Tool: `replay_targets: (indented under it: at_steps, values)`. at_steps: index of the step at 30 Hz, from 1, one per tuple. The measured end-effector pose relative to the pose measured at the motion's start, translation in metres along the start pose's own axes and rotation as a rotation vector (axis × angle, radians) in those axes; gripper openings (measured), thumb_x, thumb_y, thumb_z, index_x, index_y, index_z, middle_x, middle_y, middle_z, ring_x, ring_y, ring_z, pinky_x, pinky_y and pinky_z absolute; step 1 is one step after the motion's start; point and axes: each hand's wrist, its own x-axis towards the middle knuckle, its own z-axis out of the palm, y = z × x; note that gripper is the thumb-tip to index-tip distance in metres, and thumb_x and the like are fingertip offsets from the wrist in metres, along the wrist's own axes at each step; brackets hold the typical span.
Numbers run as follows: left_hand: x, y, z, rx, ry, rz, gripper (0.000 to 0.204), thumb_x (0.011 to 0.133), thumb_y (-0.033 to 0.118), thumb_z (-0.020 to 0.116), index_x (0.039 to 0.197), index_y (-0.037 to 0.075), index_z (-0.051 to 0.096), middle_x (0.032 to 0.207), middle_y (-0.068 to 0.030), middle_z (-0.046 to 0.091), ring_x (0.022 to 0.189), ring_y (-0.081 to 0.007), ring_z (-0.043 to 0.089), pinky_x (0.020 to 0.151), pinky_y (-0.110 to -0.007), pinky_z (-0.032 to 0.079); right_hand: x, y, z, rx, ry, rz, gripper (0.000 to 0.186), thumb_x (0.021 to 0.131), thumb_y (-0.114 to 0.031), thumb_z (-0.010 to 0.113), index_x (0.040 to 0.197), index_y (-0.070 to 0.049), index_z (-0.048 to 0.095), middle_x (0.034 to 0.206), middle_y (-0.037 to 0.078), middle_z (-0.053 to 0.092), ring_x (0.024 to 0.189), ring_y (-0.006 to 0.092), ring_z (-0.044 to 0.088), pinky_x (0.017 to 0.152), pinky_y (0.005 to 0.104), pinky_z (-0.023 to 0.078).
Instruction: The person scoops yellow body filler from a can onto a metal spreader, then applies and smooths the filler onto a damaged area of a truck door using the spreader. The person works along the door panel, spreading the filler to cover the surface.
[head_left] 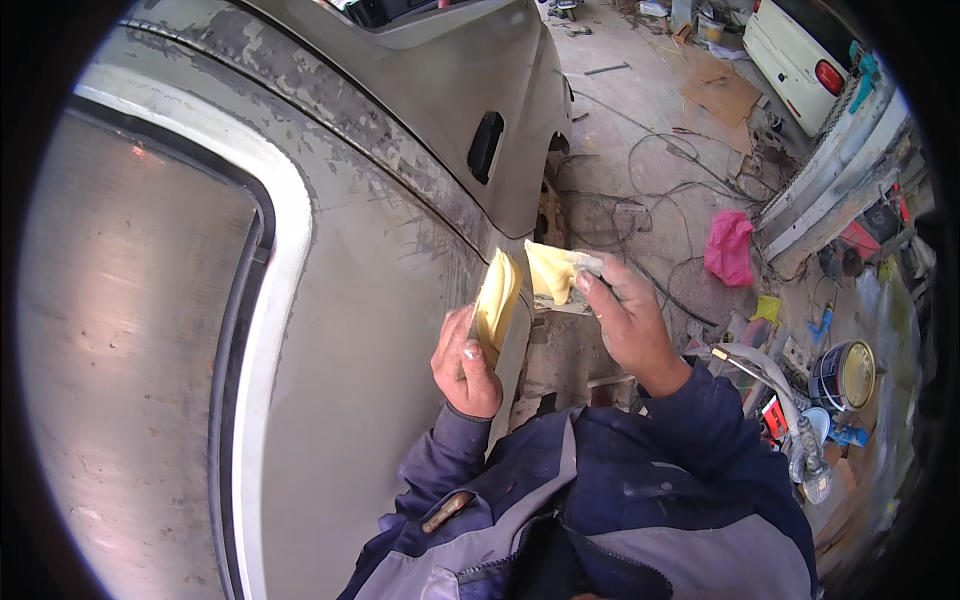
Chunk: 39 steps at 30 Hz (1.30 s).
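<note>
Head view shows the left hand (468,368) gripping a load of yellow paste (496,306) and the right hand (636,325) pinching a smeared spreader (592,263), both beside the car (370,330), so paste seems scooped but none shows there yet.

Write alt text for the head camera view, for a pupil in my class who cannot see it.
A person's left hand holds a flat piece loaded with yellow paste, and the right hand a yellow-coated spreader. Both are beside a grey car body with patchy paint; to the right is a cluttered floor with crumpled pink plastic.
</note>
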Motion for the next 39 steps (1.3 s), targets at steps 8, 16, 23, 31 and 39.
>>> replay_targets:
  at_steps: [8, 16, 23, 31, 39]
  values:
    - [0.009, 0.023, 0.005, 0.13, -0.144, 0.079, 0.062, 0.123, 0.041, 0.047, 0.136, -0.015, 0.072, 0.122, -0.0268, 0.075, 0.109, -0.0355, 0.072, 0.101, -0.044, 0.055, -0.01, 0.003, 0.01, -0.043, -0.126, -0.133, 0.028, 0.114, -0.006, 0.061, 0.138, 0.003, 0.072, 0.125, 0.016, 0.078, 0.116, 0.0245, 0.075, 0.1, 0.0374, 0.06]
    - [0.017, 0.027, 0.005, 0.069, -0.068, -0.032, 0.063, 0.125, 0.041, 0.042, 0.142, -0.014, 0.069, 0.133, -0.0257, 0.074, 0.12, -0.0321, 0.071, 0.106, -0.04, 0.054, -0.018, 0.023, 0.003, -0.305, -0.384, -0.556, 0.034, 0.1, 0.006, 0.068, 0.132, -0.002, 0.077, 0.13, 0.018, 0.076, 0.118, 0.0392, 0.075, 0.103, 0.0444, 0.061]
    - [-0.006, 0.032, 0.001, -0.629, 0.192, -0.495, 0.066, 0.124, 0.048, 0.046, 0.147, -0.012, 0.062, 0.134, -0.02, 0.076, 0.12, -0.0282, 0.077, 0.107, -0.041, 0.059, -0.007, 0.0, -0.017, 0.0, 0.007, -0.237, 0.028, 0.116, -0.006, 0.063, 0.14, 0.001, 0.074, 0.131, 0.011, 0.079, 0.115, 0.0192, 0.075, 0.101, 0.0331, 0.059]
    - [-0.021, 0.033, 0.011, -0.997, 0.217, -0.732, 0.059, 0.124, 0.044, 0.046, 0.153, -0.006, 0.058, 0.146, -0.0182, 0.074, 0.131, -0.0315, 0.074, 0.115, -0.045, 0.057, -0.017, -0.002, 0.029, 0.093, -0.025, -0.273, 0.038, 0.115, -0.004, 0.062, 0.152, 0.006, 0.066, 0.133, 0.024, 0.079, 0.116, 0.0289, 0.081, 0.095, 0.0364, 0.063]
    - [-0.016, 0.036, 0.005, -1.053, 0.342, -0.788, 0.06, 0.123, 0.044, 0.048, 0.148, -0.009, 0.06, 0.144, -0.0224, 0.074, 0.128, -0.034, 0.076, 0.114, -0.047, 0.058, -0.007, -0.006, -0.004, -0.413, -0.021, -0.473, 0.047, 0.098, 0.006, 0.071, 0.143, -0.007, 0.076, 0.137, 0.021, 0.077, 0.119, 0.0409, 0.078, 0.101, 0.046, 0.065]
